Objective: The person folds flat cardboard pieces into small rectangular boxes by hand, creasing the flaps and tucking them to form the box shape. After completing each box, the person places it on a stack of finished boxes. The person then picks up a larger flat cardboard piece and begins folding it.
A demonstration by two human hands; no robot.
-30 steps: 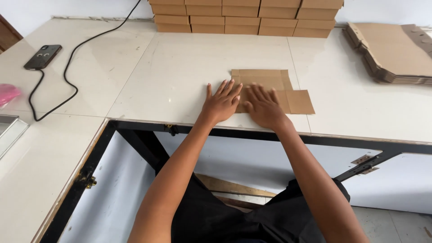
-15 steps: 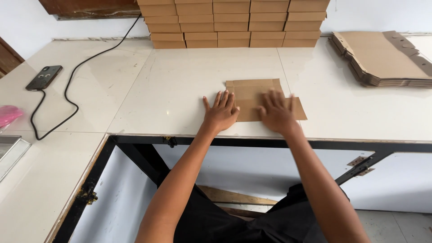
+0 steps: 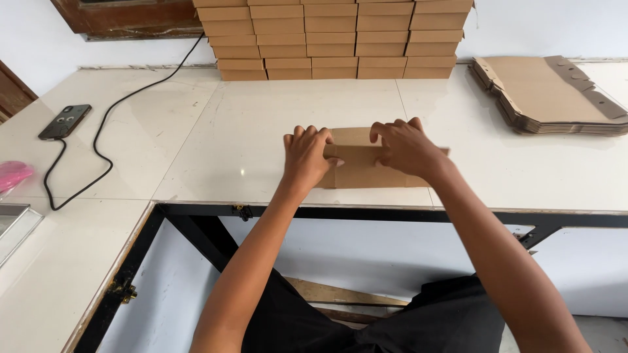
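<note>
Hands, left (image 3: 307, 157) and right (image 3: 402, 147), on one cardboard blank (image 3: 363, 171).

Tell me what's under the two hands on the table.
A flat brown cardboard piece lies under the left hand and right hand; the parts beneath the palms are hidden.

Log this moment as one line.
left hand: on cardboard blank | right hand: folding its flap | stacked boxes: behind

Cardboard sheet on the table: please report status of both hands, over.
Left hand and right hand both grip the cardboard sheet, fingers curled over its folded far edge. Sheet lies near table front edge. Nothing lies between hands and sheet.
</note>
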